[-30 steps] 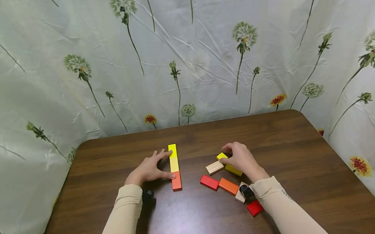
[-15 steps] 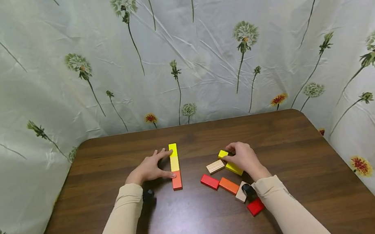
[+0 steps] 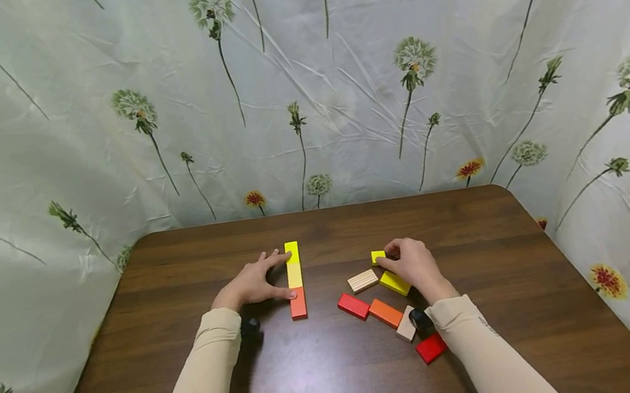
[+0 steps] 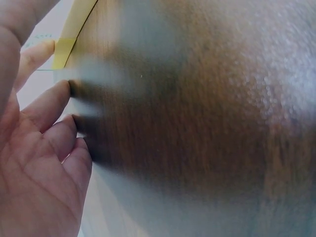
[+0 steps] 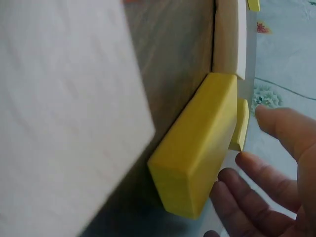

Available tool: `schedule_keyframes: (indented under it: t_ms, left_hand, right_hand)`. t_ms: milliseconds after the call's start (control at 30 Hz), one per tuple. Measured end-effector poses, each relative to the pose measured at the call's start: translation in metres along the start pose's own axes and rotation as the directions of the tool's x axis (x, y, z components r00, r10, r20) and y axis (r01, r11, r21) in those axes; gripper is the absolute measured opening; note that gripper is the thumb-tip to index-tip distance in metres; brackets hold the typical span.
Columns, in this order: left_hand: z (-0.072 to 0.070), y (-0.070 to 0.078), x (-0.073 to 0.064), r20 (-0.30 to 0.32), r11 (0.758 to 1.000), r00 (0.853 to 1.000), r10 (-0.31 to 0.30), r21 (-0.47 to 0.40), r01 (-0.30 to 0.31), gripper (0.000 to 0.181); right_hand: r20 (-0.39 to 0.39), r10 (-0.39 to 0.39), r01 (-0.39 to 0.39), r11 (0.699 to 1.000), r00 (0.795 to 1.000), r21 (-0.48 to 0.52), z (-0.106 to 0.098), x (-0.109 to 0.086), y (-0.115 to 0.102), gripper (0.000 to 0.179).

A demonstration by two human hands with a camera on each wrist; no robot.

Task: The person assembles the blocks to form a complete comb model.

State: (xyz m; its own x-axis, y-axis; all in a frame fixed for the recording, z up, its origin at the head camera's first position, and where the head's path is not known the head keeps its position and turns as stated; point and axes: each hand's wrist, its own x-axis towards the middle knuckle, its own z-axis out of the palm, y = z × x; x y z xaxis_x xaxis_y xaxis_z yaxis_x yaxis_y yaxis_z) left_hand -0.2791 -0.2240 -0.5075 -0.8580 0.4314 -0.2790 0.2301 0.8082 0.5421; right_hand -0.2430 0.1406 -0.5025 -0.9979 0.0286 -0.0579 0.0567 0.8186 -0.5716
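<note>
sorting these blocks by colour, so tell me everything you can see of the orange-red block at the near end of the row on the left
The orange-red block is a plain, straight-edged rectangular bar, evenly coloured, perhaps painted wood. It lies flat on the dark brown table, lengthwise in the row, its far end against the pale yellow block. The thumb of the left grip appears to touch its left edge, towards the far end. Its underside is hidden.

Row of blocks [image 3: 295,276] on a table [image 3: 347,386], scattered blocks [image 3: 386,313] to its right, cloth [image 3: 333,82] behind the table
</note>
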Motion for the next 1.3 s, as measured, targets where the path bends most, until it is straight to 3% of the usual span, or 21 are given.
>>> schedule_keyframes:
  t_ms: [267,600,900,1300]
  left_hand:
    - [-0.0003,0.0011,-0.0003,-0.008,1.0,1.0,-0.008,-0.011,0.008,0.1]
    - [-0.0009,0.0036,-0.0019,-0.01,1.0,1.0,-0.002,-0.004,0.002,0.098]
    - [-0.0028,0.003,-0.001,0.001,1.0,1.0,-0.006,-0.011,0.006,0.098]
    - [-0.0042,0.004,-0.0052,0.002,1.0,1.0,0.009,-0.018,-0.009,0.104]
  right_hand:
    - [-0.01,0.041,-0.042,0.995,0.999,-0.088,0.0047,-0.0018,-0.0049,0.051]
    - [-0.041,0.033,-0.037,0.995,0.999,-0.097,0.0051,-0.0011,-0.0052,0.038]
    - [-0.021,0.042,-0.044,0.988,0.999,-0.146,0.0059,0.0016,-0.0083,0.053]
    - [-0.037,0.059,-0.063,0.991,0.998,-0.116,0.0024,0.0025,-0.0042,0.043]
